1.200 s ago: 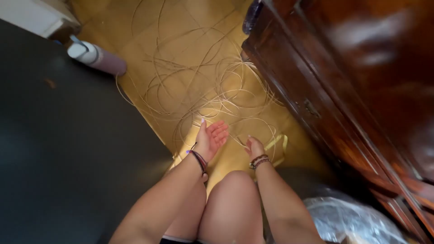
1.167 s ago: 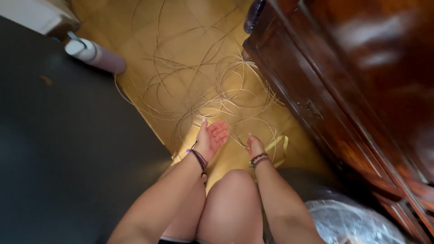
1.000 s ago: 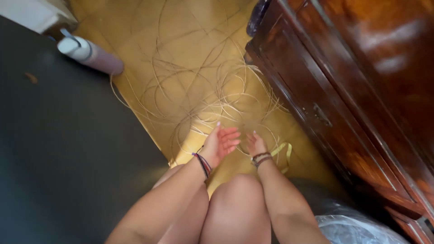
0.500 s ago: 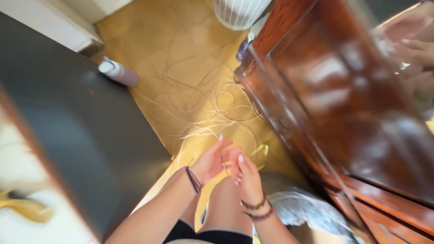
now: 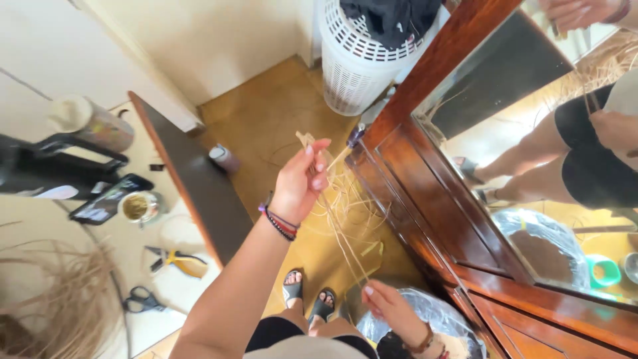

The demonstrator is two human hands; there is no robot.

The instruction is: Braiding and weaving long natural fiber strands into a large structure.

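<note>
I see the left hand (image 5: 300,181) raised, pinching the top of pale straw strands (image 5: 342,223); right hand (image 5: 389,309) low, fingers closing on their lower ends. Only this bunch is lifted; more loose straw (image 5: 359,199) lies on the yellow floor (image 5: 266,126) beside the wooden wardrobe (image 5: 425,199), ungathered.

Right hand (image 5: 389,309): wrist is running off bottom edge, fingertip grip on straw strands (image 5: 345,226) too fine to tell. Dried-fibre pile (image 5: 63,299) is getting cut by left edge. Strand ends are blurring against floor.
</note>
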